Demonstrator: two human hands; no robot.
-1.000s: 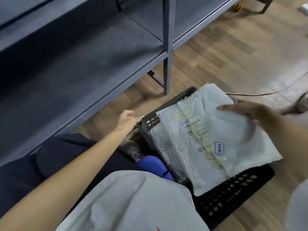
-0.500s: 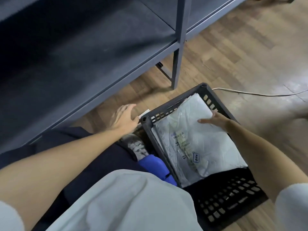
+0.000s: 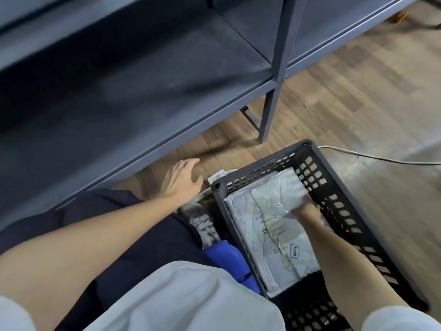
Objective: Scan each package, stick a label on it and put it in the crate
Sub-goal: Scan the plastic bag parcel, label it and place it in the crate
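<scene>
The white package (image 3: pixel 269 225) lies flat inside the black crate (image 3: pixel 338 194) at lower right of the frame. The right hand (image 3: pixel 306 207) rests on top of it, but it's blurred, so can't tell whether the fingers are spread or curled. The left hand (image 3: pixel 181 180) hovers mid-frame over the wood floor (image 3: pixel 358 96), fingers loosely spread, holding nothing, just below the grey shelf (image 3: pixel 143 80).

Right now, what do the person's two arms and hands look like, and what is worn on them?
Both forearms are bare, with short white sleeves ending near the elbows. The left hand and right hand wear no gloves; no watch or ring shows. The right hand is motion-blurred.
</scene>
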